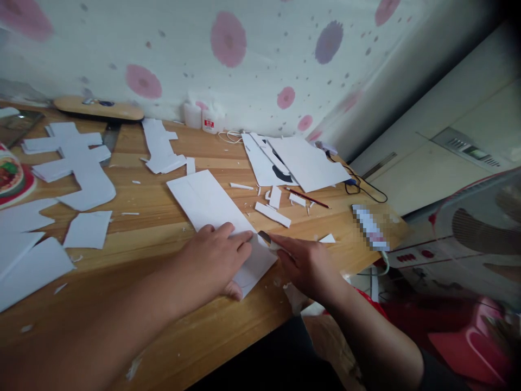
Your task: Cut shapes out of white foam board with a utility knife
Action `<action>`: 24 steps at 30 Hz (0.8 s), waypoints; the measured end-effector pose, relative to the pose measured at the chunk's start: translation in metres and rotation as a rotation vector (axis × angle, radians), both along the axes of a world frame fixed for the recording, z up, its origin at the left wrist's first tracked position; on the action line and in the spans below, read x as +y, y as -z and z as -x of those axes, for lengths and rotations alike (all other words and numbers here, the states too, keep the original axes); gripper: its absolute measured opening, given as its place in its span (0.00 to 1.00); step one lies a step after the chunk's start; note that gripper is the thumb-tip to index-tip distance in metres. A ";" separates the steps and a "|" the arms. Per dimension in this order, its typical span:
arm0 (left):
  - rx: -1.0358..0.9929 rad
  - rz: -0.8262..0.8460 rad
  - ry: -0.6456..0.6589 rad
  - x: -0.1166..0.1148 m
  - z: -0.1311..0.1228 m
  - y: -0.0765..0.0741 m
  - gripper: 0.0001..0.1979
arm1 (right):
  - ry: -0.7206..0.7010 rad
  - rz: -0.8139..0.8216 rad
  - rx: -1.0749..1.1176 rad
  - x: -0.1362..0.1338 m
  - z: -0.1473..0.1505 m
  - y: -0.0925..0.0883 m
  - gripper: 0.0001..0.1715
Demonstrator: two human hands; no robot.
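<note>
A white rectangular board [214,198] lies slantwise on the wooden table. My left hand [220,255] presses on its lower part, fingers spread and thumb by the near edge. My right hand [307,266] is closed around a small knife, its handle mostly hidden in the fingers. The dark blade [264,237] rests at the board's right edge, close to my left fingertips. Narrow white offcuts [272,215] and a dark red pencil [308,197] lie just beyond.
Cut white shapes [83,157] and larger pieces [30,269] cover the left side. White sheets [309,162] with a black figure lie at the back right. A small bottle [209,120] stands by the wall. A phone-like object [370,227], blurred out, sits near the right edge with a cable.
</note>
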State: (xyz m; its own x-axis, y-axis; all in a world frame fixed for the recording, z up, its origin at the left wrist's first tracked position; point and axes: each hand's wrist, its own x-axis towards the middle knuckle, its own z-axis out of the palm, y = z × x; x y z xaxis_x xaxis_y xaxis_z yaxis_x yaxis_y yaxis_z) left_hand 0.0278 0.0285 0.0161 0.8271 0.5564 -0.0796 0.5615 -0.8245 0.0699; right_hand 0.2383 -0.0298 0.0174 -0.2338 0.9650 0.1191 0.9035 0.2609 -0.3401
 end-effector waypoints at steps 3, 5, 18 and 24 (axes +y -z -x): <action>0.031 0.033 -0.007 0.000 -0.001 0.000 0.33 | 0.001 -0.013 -0.018 -0.001 -0.002 0.001 0.22; 0.036 0.036 -0.014 0.001 -0.001 -0.001 0.34 | 0.000 -0.013 -0.026 -0.001 -0.003 0.001 0.23; 0.026 0.045 -0.002 0.001 0.000 0.002 0.37 | -0.008 0.039 -0.127 0.002 0.000 -0.009 0.23; 0.053 0.095 -0.035 0.002 -0.002 0.000 0.37 | -0.024 0.076 -0.171 0.007 0.003 -0.016 0.22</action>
State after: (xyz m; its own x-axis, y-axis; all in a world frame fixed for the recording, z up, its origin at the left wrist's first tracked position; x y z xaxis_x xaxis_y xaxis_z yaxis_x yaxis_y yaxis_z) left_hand 0.0300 0.0300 0.0161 0.8004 0.5728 -0.1768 0.5949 -0.7953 0.1165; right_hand 0.2356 -0.0225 0.0330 -0.2672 0.9636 0.0029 0.9437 0.2623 -0.2014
